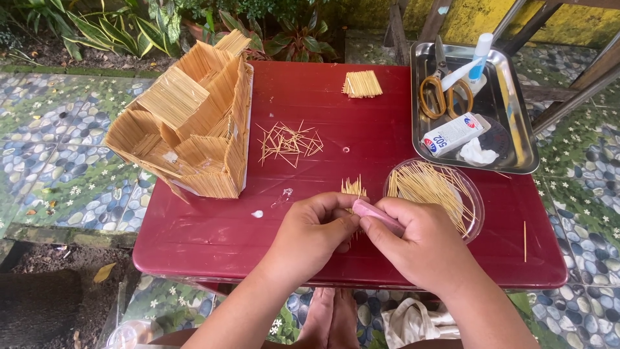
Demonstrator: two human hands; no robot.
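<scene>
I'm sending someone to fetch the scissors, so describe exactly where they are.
Start at the red table and go to the steel tray at its far right corner. The scissors lie in the tray's far half, beside a white glue tube; their orange loop handles set them apart.

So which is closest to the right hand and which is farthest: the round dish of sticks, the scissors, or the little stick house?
From the right hand, in the head view:
1. The round dish of sticks, just above the hand, nearly touching it.
2. The scissors, farther back in the metal tray on the right.
3. The stick house, far across the red table on the left.
</scene>
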